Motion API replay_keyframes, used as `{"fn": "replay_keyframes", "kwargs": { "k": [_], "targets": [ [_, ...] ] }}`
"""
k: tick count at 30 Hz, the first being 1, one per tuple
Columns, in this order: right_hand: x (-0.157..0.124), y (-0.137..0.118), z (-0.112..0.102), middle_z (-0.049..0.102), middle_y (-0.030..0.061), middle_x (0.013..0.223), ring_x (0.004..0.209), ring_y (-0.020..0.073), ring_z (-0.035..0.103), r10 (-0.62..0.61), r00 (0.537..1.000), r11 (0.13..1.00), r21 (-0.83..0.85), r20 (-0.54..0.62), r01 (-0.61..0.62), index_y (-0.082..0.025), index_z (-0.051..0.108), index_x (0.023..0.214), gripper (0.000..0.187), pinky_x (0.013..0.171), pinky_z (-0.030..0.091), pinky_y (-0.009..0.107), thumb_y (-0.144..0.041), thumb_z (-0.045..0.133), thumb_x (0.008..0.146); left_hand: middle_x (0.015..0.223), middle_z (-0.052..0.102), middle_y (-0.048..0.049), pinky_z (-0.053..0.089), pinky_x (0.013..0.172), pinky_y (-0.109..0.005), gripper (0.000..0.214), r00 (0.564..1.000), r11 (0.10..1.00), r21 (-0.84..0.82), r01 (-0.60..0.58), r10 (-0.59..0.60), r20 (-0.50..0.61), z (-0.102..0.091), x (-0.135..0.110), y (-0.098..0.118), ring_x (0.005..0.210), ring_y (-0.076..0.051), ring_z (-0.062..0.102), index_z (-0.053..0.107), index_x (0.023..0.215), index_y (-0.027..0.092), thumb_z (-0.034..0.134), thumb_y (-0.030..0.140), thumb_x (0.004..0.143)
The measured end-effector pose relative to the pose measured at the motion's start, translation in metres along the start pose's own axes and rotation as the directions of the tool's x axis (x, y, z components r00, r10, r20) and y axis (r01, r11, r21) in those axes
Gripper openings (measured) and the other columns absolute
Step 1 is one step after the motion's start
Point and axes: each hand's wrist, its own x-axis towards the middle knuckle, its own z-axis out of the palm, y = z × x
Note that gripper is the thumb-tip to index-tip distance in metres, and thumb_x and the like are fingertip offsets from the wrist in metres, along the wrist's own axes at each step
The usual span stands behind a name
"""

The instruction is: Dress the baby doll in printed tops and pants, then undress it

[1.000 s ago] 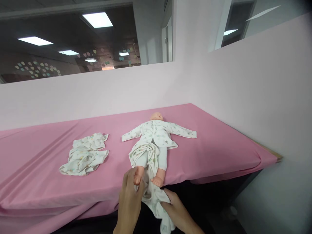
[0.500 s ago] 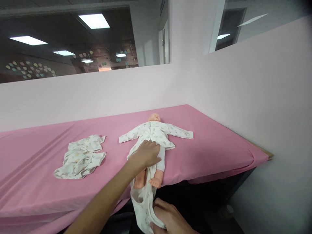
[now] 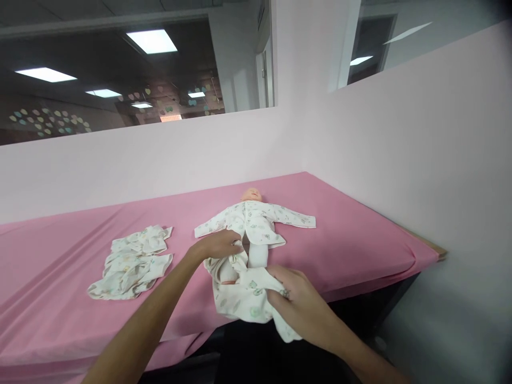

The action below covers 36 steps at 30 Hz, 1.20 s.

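Note:
A baby doll (image 3: 252,195) lies on its back, its head toward the wall, dressed in a white printed long-sleeved top (image 3: 262,226) with the sleeves spread. White printed baby pants (image 3: 244,298) are bunched over its legs and hang past the bed's front edge. At the doll's waist, my left hand (image 3: 224,244) is closed on the upper part of the pants. My right hand (image 3: 294,298) grips the pants lower down on the right side. The fabric covers the doll's feet.
Another crumpled white printed garment (image 3: 134,264) lies to the left on the pink sheet (image 3: 340,248). A wooden corner (image 3: 438,249) sticks out at the right by the wall. Pale walls with windows (image 3: 120,74) stand behind the bed.
My right hand has risen from below the edge, bringing the pants up over the doll's feet. My left hand has shifted left along the waist.

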Motion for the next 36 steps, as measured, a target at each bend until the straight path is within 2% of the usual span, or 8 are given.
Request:
{"fn": "replay_keyframes", "kwargs": {
  "k": [4, 9, 13, 18, 21, 25, 29, 36],
  "targets": [
    [-0.017, 0.007, 0.001, 0.054, -0.0030, 0.072, 0.067, 0.0135, 0.050, 0.124, 0.989, 0.991, -0.068, 0.077, -0.118, -0.022, 0.049, 0.074, 0.010, 0.059, 0.036, 0.024, -0.013, 0.047, 0.075, 0.078, 0.055, -0.0005, 0.032, 0.060, -0.028, 0.030, 0.996, 0.999, -0.034, 0.024, -0.027, -0.088, 0.004, 0.000, -0.011, 0.069, -0.016, 0.047, 0.046, 0.072, 0.020, 0.042, 0.046, 0.086],
    [-0.043, 0.027, 0.031, 0.065, 0.0028, 0.099, 0.094, 0.0231, 0.060, 0.301, 0.914, 0.954, -0.070, 0.272, -0.293, -0.025, 0.061, 0.098, 0.024, 0.077, 0.044, 0.030, -0.023, 0.058, 0.074, 0.080, 0.055, -0.0016, 0.034, 0.063, -0.029, 0.031, 0.986, 0.999, -0.038, 0.038, -0.044, -0.162, 0.008, 0.004, -0.018, 0.073, -0.018, 0.049, 0.047, 0.074, 0.019, 0.038, 0.045, 0.089],
    [-0.041, 0.028, 0.038, 0.068, 0.0029, 0.092, 0.084, 0.0201, 0.063, 0.253, 0.913, 0.959, 0.041, 0.320, -0.280, -0.023, 0.064, 0.102, 0.024, 0.077, 0.046, 0.029, -0.022, 0.050, 0.082, 0.081, 0.056, -0.0019, 0.034, 0.063, -0.029, 0.030, 0.979, 0.998, -0.035, 0.043, -0.049, -0.195, 0.010, 0.006, -0.020, 0.073, -0.018, 0.050, 0.047, 0.075, 0.020, 0.037, 0.045, 0.090],
    [-0.029, 0.009, 0.013, 0.068, 0.0028, 0.098, 0.092, 0.0203, 0.061, 0.216, 0.945, 0.937, 0.221, 0.247, -0.272, -0.021, 0.063, 0.117, 0.035, 0.084, 0.047, 0.030, -0.021, 0.047, 0.086, 0.081, 0.054, -0.0020, 0.035, 0.066, -0.029, 0.031, 0.965, 0.997, -0.019, 0.073, -0.075, -0.253, 0.009, 0.005, -0.021, 0.075, -0.018, 0.051, 0.040, 0.072, 0.020, 0.035, 0.044, 0.090],
    [-0.029, 0.001, 0.006, 0.068, 0.0028, 0.093, 0.085, 0.0202, 0.061, 0.246, 0.928, 0.926, 0.215, 0.280, -0.311, -0.021, 0.063, 0.119, 0.038, 0.076, 0.049, 0.029, -0.020, 0.049, 0.084, 0.083, 0.054, -0.0019, 0.036, 0.068, -0.029, 0.030, 0.963, 0.995, -0.040, 0.087, -0.094, -0.251, 0.008, 0.003, -0.023, 0.078, -0.019, 0.051, 0.039, 0.072, 0.020, 0.035, 0.044, 0.090],
    [-0.036, 0.002, 0.010, 0.068, 0.0034, 0.099, 0.090, 0.0214, 0.061, 0.246, 0.920, 0.932, 0.184, 0.306, -0.311, -0.022, 0.061, 0.124, 0.042, 0.083, 0.048, 0.031, -0.021, 0.050, 0.083, 0.082, 0.053, -0.0011, 0.037, 0.069, -0.029, 0.030, 0.951, 0.993, -0.088, 0.083, -0.105, -0.291, 0.006, 0.001, -0.022, 0.078, -0.018, 0.050, 0.040, 0.072, 0.020, 0.036, 0.043, 0.090],
    [-0.039, 0.014, 0.009, 0.067, 0.0028, 0.086, 0.083, 0.0215, 0.059, 0.278, 0.927, 0.950, 0.073, 0.251, -0.305, -0.021, 0.063, 0.117, 0.036, 0.079, 0.048, 0.031, -0.026, 0.050, 0.085, 0.079, 0.051, 0.0003, 0.035, 0.065, -0.028, 0.030, 0.947, 0.986, -0.145, 0.082, -0.122, -0.297, 0.003, -0.002, -0.020, 0.072, -0.016, 0.047, 0.039, 0.071, 0.020, 0.038, 0.044, 0.089],
    [-0.020, 0.025, -0.013, 0.052, -0.0021, 0.069, 0.062, 0.0123, 0.044, 0.270, 0.959, 0.963, -0.041, 0.083, -0.268, -0.018, 0.055, 0.077, 0.016, 0.057, 0.037, 0.024, -0.029, 0.048, 0.086, 0.090, 0.058, -0.0017, 0.039, 0.068, -0.029, 0.024, 0.938, 0.970, -0.220, 0.101, -0.166, -0.305, 0.009, -0.011, -0.025, 0.081, -0.018, 0.053, 0.051, 0.082, 0.020, 0.041, 0.042, 0.088]
  ]
}}
